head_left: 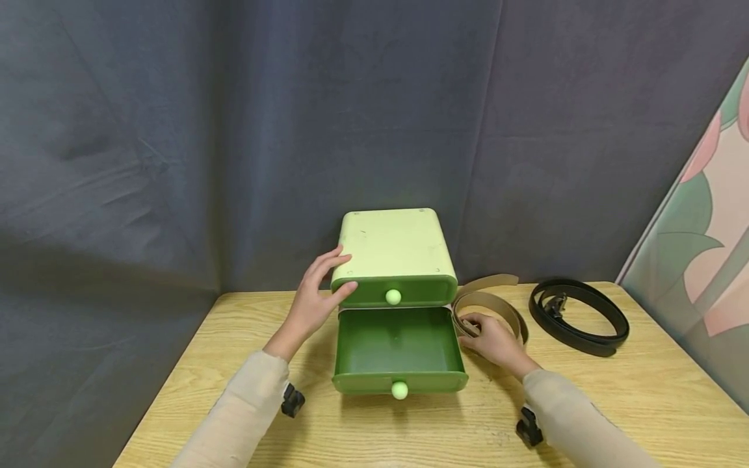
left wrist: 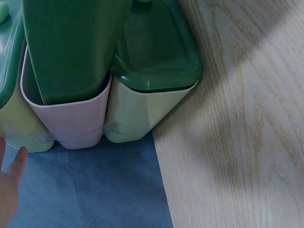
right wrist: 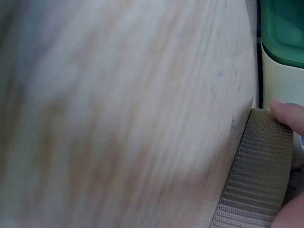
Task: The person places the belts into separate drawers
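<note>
A small drawer cabinet [head_left: 393,244] with a pale yellow-green top and green drawer fronts stands on the table. Its middle drawer [head_left: 398,344] is pulled out and nothing lies in it; the left wrist view shows this drawer in a pink casing [left wrist: 78,126]. My left hand [head_left: 313,302] rests at the cabinet's upper left corner, fingers on the top edge and thumb at the drawer front. Right of the cabinet, my right hand [head_left: 493,341] grips a coiled tan woven belt [right wrist: 259,166] by its inner part, thumb and fingers on either side of the band.
A coiled black belt [head_left: 608,312] with a metal buckle lies to the right on the wooden table [head_left: 445,442]. A dark grey curtain [head_left: 351,117] hangs right behind the cabinet. A floral panel [head_left: 708,253] borders the table's right side.
</note>
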`<state>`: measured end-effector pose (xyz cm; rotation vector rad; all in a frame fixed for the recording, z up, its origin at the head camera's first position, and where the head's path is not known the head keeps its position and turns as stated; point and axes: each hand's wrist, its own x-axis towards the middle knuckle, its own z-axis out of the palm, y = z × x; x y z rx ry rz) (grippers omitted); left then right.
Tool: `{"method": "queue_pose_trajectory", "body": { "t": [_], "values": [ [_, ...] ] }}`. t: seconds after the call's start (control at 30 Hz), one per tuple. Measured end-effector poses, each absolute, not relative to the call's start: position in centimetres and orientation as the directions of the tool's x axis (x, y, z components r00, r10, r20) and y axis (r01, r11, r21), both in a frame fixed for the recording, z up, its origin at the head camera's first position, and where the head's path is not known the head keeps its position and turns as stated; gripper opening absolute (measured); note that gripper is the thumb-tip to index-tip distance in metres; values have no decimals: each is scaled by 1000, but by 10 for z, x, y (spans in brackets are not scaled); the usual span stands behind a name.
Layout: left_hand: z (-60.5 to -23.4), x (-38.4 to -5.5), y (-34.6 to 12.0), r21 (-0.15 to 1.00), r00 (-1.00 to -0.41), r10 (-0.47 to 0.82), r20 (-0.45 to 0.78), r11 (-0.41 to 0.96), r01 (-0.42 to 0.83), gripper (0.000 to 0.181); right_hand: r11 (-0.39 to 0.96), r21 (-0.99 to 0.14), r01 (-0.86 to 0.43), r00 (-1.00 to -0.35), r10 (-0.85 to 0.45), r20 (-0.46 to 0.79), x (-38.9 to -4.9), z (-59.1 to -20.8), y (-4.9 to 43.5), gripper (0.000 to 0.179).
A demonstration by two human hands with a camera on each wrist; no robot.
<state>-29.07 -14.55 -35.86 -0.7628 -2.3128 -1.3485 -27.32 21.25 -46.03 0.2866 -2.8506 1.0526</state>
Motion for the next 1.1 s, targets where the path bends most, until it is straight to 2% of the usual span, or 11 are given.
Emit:
{"method": "queue_pose_trajectory", "body": {
  "t": [0.13, 0.3, 0.53, 0.93, 1.1],
  "values": [
    [-359, -291, -145, 676, -786, 270, 556, 403, 617, 49, 740, -634, -226, -973, -142, 182, -272, -459, 214, 30],
    [-359, -292, -146, 668, -782, 277, 559, 409, 622, 48, 726, -634, -266, -960, -139, 244, -269, -455, 216, 22],
    [-360, -291, -145, 668, -784, 282, 553, 412, 620, 48, 715, -644, -272, -950, -92, 299, -258, -444, 223, 25],
    [-364, -289, -146, 673, -790, 277, 547, 417, 611, 48, 620, -756, -211, -962, 6, 273, -230, -427, 238, 37],
    [-361, -290, -146, 667, -790, 278, 547, 425, 612, 48, 624, -749, -222, -955, 15, 296, -215, -414, 246, 38]
  ]
}}
